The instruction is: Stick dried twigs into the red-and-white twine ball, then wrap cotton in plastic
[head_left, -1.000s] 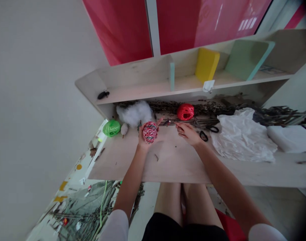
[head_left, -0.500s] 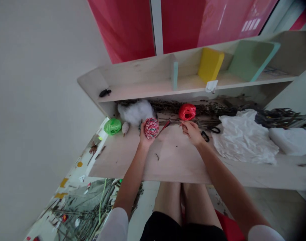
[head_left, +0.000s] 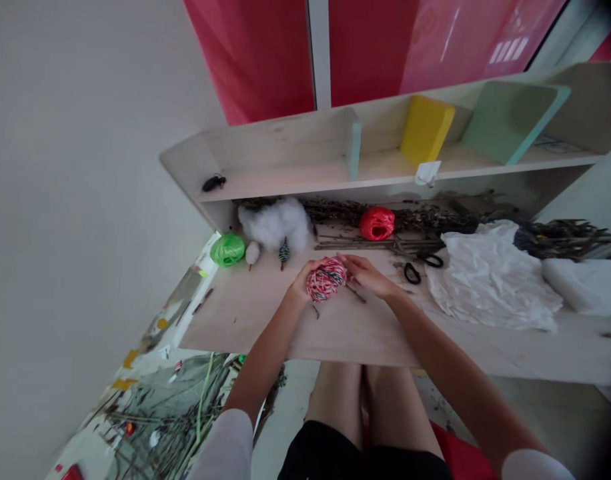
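Observation:
A red-and-white striped ball of twine point(head_left: 325, 280) sits between both hands over the middle of the wooden desk point(head_left: 265, 327). My left hand point(head_left: 302, 283) cups its left side with the fingers curled round it. From the right, my right hand point(head_left: 368, 275) touches the ball with its fingers pressed against it. A thin twig point(head_left: 355, 293) lies on the desk just under the right hand.
At the back of the desk lie a red twine ball point(head_left: 376, 223), a green ball point(head_left: 227, 250), white stuffing point(head_left: 274, 223), a small striped spool point(head_left: 284, 253), dry twigs point(head_left: 425, 215) and black scissors point(head_left: 419, 265). White cloth point(head_left: 490, 275) covers the right side. A shelf point(head_left: 385, 170) holds coloured dividers.
My left hand has brought the striped ball down and towards me from near the stuffing. The right hand left the twigs and came onto the ball.

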A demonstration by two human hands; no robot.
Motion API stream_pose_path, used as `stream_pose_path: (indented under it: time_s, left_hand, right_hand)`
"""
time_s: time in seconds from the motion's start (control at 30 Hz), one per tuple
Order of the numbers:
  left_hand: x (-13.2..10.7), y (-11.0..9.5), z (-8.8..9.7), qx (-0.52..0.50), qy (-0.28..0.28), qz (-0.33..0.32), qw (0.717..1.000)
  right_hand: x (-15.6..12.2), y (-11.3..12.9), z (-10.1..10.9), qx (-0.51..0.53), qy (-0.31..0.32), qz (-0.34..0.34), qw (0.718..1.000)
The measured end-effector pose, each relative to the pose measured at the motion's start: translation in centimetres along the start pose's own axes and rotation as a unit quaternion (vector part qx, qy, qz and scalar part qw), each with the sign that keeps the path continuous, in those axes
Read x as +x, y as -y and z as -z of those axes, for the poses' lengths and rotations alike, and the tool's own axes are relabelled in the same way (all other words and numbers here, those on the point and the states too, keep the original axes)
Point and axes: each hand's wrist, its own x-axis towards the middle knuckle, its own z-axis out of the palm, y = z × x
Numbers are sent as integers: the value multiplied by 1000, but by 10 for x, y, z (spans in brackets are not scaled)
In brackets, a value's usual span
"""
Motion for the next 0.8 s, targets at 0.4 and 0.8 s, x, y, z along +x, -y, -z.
stream_pose_path:
  time_s: [0.4,0.8]
  left_hand:
    - [-1,3,-4,65,7,61,996]
    - [-2,-1,-1,66,34,-5,997]
  right_hand:
    - [-1,3,7,35,16,-16,999]
    - [9,-5,20,87,-163,43,982]
